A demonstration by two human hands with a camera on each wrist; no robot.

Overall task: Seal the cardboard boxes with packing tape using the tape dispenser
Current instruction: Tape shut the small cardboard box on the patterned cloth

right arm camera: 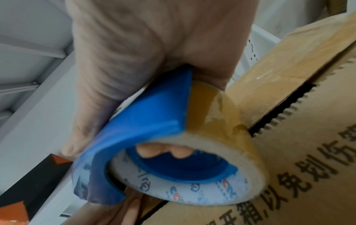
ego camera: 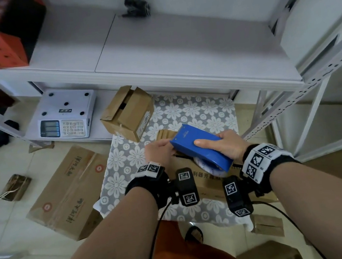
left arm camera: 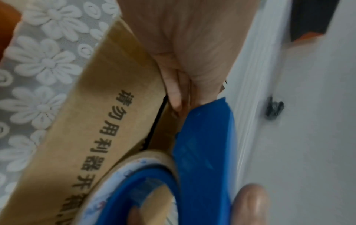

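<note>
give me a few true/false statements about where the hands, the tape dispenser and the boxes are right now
1. The right hand grips the blue plastic tape dispenser. True.
2. The dispenser holds no tape. False: a roll of tan packing tape sits in it.
3. The left hand rests at the dispenser's front end, over the printed brown cardboard box. True.
4. The small brown cardboard box near the shelf is taped shut. False: its top flaps stand open.
5. The white electronic scale sits on the flowered mat. False: it sits left of the white flowered lace mat.
</note>
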